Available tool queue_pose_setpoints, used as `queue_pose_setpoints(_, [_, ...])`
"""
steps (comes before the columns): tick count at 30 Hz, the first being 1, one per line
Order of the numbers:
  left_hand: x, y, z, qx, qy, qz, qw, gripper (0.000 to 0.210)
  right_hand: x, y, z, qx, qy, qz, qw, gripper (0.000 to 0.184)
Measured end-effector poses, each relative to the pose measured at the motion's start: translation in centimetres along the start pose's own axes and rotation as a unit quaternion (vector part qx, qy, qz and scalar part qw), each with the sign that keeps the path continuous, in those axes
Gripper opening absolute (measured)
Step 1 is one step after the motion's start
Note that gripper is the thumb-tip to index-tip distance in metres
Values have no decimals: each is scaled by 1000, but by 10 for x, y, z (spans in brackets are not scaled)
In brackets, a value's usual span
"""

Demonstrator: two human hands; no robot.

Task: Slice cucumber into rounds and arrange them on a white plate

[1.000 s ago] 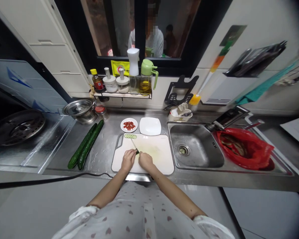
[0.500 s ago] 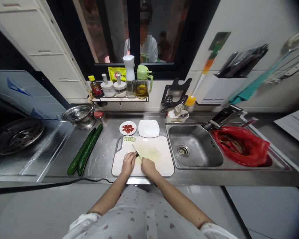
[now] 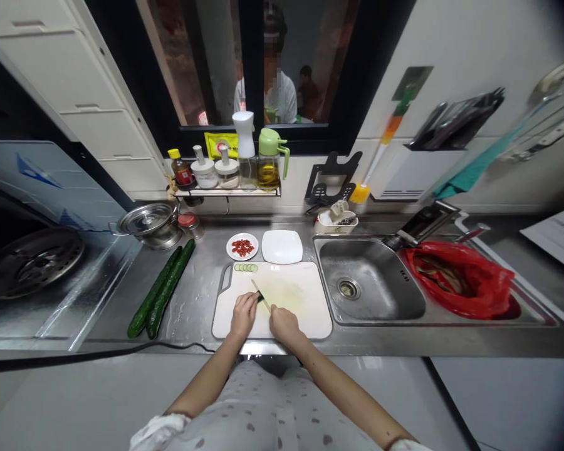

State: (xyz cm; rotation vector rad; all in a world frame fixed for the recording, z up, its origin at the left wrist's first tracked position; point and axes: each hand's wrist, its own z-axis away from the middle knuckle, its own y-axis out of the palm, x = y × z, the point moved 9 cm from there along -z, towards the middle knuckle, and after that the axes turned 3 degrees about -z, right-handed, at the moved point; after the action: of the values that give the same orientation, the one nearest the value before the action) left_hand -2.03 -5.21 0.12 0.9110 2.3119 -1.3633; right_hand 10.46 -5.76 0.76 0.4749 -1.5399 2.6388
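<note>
My right hand (image 3: 283, 324) is closed round the handle of a knife (image 3: 262, 297), whose blade slants up and left over a white cutting board (image 3: 305, 313). Against the blade lies a small dark green piece of cucumber (image 3: 260, 295), mostly covered by the fingers of my left hand (image 3: 244, 314), which press it to the board. A short row of pale cucumber slices (image 3: 245, 267) rests near the board's top left corner. Behind the board stand a small plate of chopped red pieces (image 3: 242, 247) and a white square plate (image 3: 282, 246).
Two whole cucumbers (image 3: 167, 288) lie left of the board. A lidded steel pot (image 3: 150, 223) and a red-capped jar (image 3: 190, 226) stand behind them. To the right are a steel sink (image 3: 371, 282) and a red plastic bag (image 3: 486, 288). Bottles line a wall rack (image 3: 230, 191).
The view has shifted slightly, so the counter sits a little lower in the picture. Both hands stay at the cucumber piece, with the knife still beside it.
</note>
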Motion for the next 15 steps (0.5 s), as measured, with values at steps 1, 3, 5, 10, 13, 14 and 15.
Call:
queue_pose_setpoints(1, [0,0,0,-1,1,0,1000,27,2,-1,-2,-1,0,-1,1000,29])
queue_pose_setpoints(3, [0,0,0,-3,1,2,1000,27,5,-4,-7,0,5,-4,1000,30])
queue_pose_setpoints(5, [1,1,0,-2,0,2,1000,27,8,-6,-13,2,10,-7,1000,31])
queue_pose_setpoints(10, [4,2,1,-3,0,1,1000,28,17,-11,-25,1,7,-15,1000,33])
queue_pose_setpoints(13, [4,2,1,-3,3,3,1000,28,19,-13,-29,-3,4,-20,1000,32])
queue_pose_setpoints(14, [4,2,1,-3,3,4,1000,28,20,-14,-30,-5,3,-21,1000,32])
queue_pose_setpoints(15, [4,2,1,-3,3,4,1000,28,21,-15,-31,-7,2,-23,1000,32])
